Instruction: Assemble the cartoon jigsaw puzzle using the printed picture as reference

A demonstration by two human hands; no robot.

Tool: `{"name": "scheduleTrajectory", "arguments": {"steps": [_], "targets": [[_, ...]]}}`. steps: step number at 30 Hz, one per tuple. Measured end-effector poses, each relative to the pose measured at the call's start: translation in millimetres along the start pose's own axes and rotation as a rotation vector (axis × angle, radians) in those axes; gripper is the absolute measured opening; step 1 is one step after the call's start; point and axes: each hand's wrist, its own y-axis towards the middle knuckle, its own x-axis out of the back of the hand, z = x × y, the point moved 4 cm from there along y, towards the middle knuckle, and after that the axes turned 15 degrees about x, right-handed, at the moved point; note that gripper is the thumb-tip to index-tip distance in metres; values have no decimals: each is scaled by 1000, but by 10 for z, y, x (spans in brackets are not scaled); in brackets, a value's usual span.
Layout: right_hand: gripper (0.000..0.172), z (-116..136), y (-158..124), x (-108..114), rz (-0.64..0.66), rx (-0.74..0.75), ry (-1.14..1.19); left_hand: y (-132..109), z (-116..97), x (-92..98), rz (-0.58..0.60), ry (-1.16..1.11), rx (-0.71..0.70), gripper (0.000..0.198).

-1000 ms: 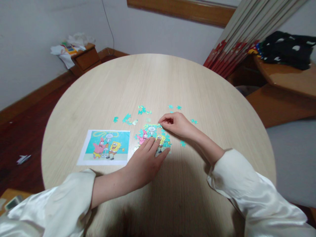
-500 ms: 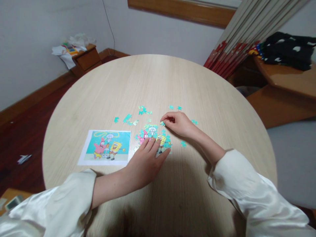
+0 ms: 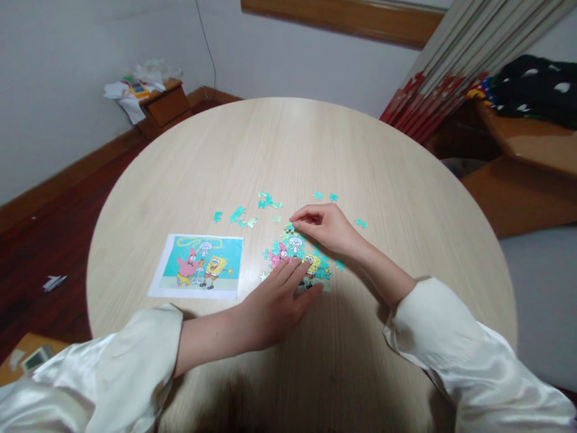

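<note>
My left hand point(image 3: 279, 300) lies flat with fingers stretched over the lower part of a partly assembled jigsaw puzzle point(image 3: 295, 243). Pink, white and yellow cartoon figures show on the joined part. At the puzzle's top edge, my right hand point(image 3: 322, 225) pinches a small teal puzzle piece point(image 3: 290, 228) between thumb and fingertips. Whether that piece is touching the joined part I cannot tell. To the left lies a printed reference picture point(image 3: 202, 263) with the same figures on a teal background.
Loose puzzle pieces point(image 3: 265, 200) lie beyond the puzzle, with several more to the left and right. The round wooden table point(image 3: 288, 138) carries everything. A small cabinet point(image 3: 166, 105) with papers stands at the far left, a curtain point(image 3: 419, 78) at the far right.
My right hand with its piece has come closer to the top of the puzzle. The joined puzzle has shifted and turned slightly to the right under my left hand. The view has also moved a little.
</note>
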Motion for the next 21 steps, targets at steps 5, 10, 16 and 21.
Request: {"name": "scheduleTrajectory", "arguments": {"steps": [5, 10, 16, 21], "targets": [[12, 26, 14, -180, 57, 0, 45, 10, 10, -3, 38, -34, 9, 41], [12, 5, 22, -234, 61, 15, 33, 25, 5, 8, 62, -23, 3, 40], [12, -19, 17, -255, 50, 40, 22, 35, -5, 23, 65, -8, -9, 40], [14, -11, 15, -261, 52, 62, -4, 34, -3, 0, 58, -7, 3, 40]]}}
